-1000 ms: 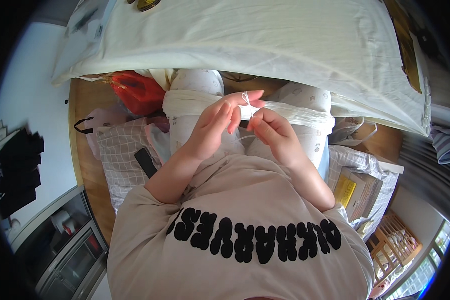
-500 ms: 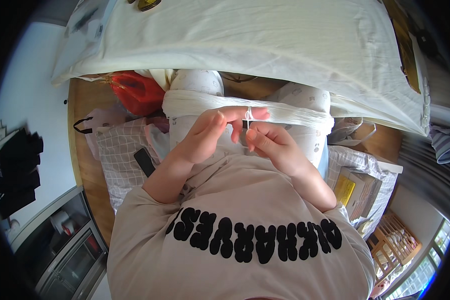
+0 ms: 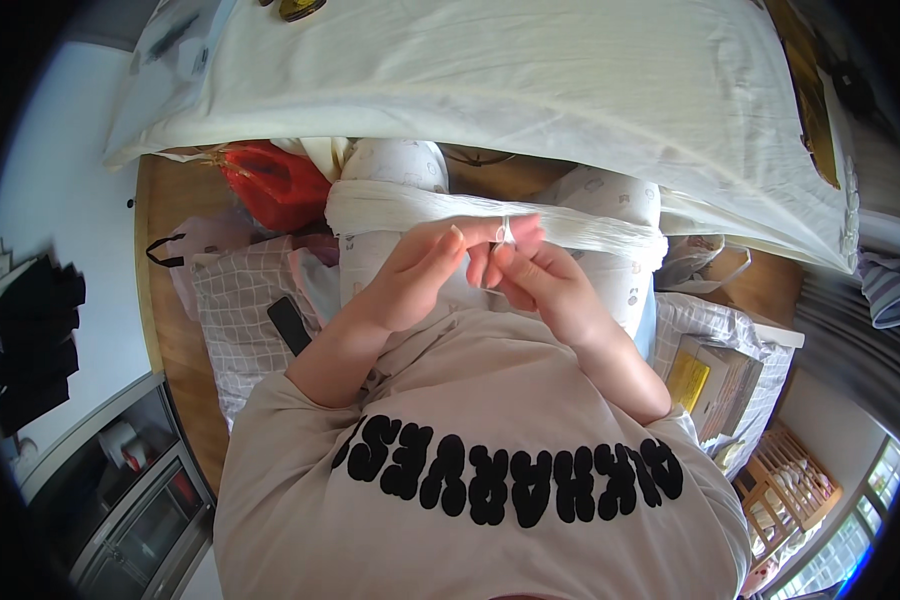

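Note:
White yarn (image 3: 506, 232) is looped round the outstretched index finger of my left hand (image 3: 425, 270), whose thumb stands apart. Its other fingers bend down and are partly hidden behind my right hand. Close against those fingertips, my right hand (image 3: 550, 282) is closed in a pinch on the same yarn. A skein of white yarn (image 3: 395, 207) stretches in a band across both my knees, just beyond my hands. Whether the strand at my fingers runs to that skein I cannot tell.
A table with a cream cloth (image 3: 490, 90) stands in front of my knees. To the left are a red bag (image 3: 270, 185) and a dark phone (image 3: 289, 324) on checked fabric. Boxes (image 3: 715, 385) lie at my right, with a wooden rack (image 3: 792, 480) further off.
My right hand has moved slightly up and left, closer to my left fingers. The yarn gap between the hands is shorter. The skein on my knees has not moved.

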### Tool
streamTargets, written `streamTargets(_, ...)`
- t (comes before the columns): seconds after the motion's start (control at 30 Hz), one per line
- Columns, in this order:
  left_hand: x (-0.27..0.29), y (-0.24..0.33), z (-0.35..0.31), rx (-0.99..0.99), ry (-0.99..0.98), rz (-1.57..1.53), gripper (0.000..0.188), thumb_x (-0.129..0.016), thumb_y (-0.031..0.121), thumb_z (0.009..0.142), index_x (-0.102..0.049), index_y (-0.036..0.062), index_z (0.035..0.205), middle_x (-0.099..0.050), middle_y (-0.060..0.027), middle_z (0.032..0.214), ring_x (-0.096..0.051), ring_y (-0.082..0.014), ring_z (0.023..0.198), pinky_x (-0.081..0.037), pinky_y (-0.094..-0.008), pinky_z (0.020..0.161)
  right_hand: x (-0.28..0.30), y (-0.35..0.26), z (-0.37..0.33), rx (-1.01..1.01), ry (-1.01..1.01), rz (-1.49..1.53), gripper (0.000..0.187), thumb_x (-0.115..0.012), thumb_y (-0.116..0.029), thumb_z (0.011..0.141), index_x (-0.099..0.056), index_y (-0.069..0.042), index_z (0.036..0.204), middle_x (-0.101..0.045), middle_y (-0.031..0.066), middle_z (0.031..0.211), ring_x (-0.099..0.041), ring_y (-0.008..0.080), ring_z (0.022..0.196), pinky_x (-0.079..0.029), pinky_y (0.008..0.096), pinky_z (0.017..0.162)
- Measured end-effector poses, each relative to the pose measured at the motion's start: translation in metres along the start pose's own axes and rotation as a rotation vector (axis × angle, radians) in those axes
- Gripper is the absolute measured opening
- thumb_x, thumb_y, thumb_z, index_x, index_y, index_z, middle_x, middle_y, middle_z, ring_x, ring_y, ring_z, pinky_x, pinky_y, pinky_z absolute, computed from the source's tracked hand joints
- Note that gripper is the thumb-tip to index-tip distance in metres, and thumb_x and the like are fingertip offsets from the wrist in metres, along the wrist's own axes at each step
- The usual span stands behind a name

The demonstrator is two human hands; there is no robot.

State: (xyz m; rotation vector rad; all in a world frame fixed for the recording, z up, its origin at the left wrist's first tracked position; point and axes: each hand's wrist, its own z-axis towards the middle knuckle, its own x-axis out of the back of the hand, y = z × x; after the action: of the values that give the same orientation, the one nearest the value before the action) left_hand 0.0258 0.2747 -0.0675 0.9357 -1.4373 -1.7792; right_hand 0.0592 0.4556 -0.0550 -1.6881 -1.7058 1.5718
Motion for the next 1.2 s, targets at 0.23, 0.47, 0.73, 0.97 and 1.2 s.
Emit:
streamTargets(0.23, 0.012, -0.010, -0.008, 0.139, -0.178, -0.249, 0.033, -0.048, 0.028, 0.101, -0.067, 0.0016, 0.104, -0.056, 0.0016, 0.073, -0.041, -0.0070, 0.063, -0.035, -0.0235, 0.058, 0.014, 0.005, 0.006, 0.000, -0.060, 0.566, 0.028, -0.048, -0.032, 0.096, -0.050, -0.011, 0.078, -0.032, -0.0037, 0.052, -0.032, 0.0101, 0.050, -0.027, 0.0248, 0.050)
streamTargets(0.47, 0.007, -0.006, 0.001, 0.321, -0.022, -0.052, 0.037, -0.048, 0.022, 0.100, -0.067, -0.0008, 0.079, -0.059, -0.0022, 0.073, -0.052, -0.0086, 0.066, -0.038, -0.0243, 0.060, -0.002, -0.006, -0.003, 0.290, 0.161, 0.054, 0.031, -0.046, -0.034, 0.100, -0.061, -0.007, 0.098, -0.049, -0.0007, 0.061, -0.044, 0.0096, 0.057, -0.032, 0.0222, 0.054)
streamTargets(0.73, -0.004, -0.014, 0.000, 0.250, 0.170, -0.118, 0.052, -0.035, 0.035, 0.105, -0.068, -0.0053, 0.107, -0.070, -0.0130, 0.100, -0.050, -0.0075, 0.068, -0.038, -0.0255, 0.062, -0.016, -0.006, -0.006, 0.459, 0.210, -0.836, 0.008, -0.060, -0.005, 0.092, -0.062, 0.002, 0.096, -0.059, 0.0082, 0.076, -0.056, 0.0135, 0.064, -0.044, 0.0285, 0.059)
streamTargets(0.97, 0.008, 0.007, -0.003, 0.270, 0.037, -0.268, 0.060, -0.026, 0.039, 0.105, -0.069, -0.0022, 0.095, -0.070, -0.0116, 0.087, -0.051, -0.0131, 0.070, -0.040, -0.0270, 0.070, 0.014, 0.005, 0.006, 0.104, 0.169, -0.182, 0.019, -0.048, -0.014, 0.094, -0.059, -0.002, 0.085, -0.059, 0.0060, 0.074, -0.052, 0.0136, 0.062, -0.041, 0.0254, 0.060)
streamTargets(1.2, 0.008, 0.004, 0.005, -0.018, -0.107, 0.636, 0.055, -0.030, 0.037, 0.104, -0.069, -0.0010, 0.097, -0.071, -0.0108, 0.091, -0.052, -0.0130, 0.071, -0.041, -0.0283, 0.065, 0.003, 0.001, 0.001, 0.301, 0.107, 0.131, 0.024, -0.044, -0.015, 0.097, -0.060, -0.002, 0.084, -0.058, 0.0035, 0.072, -0.053, 0.0118, 0.065, -0.042, 0.0246, 0.064)
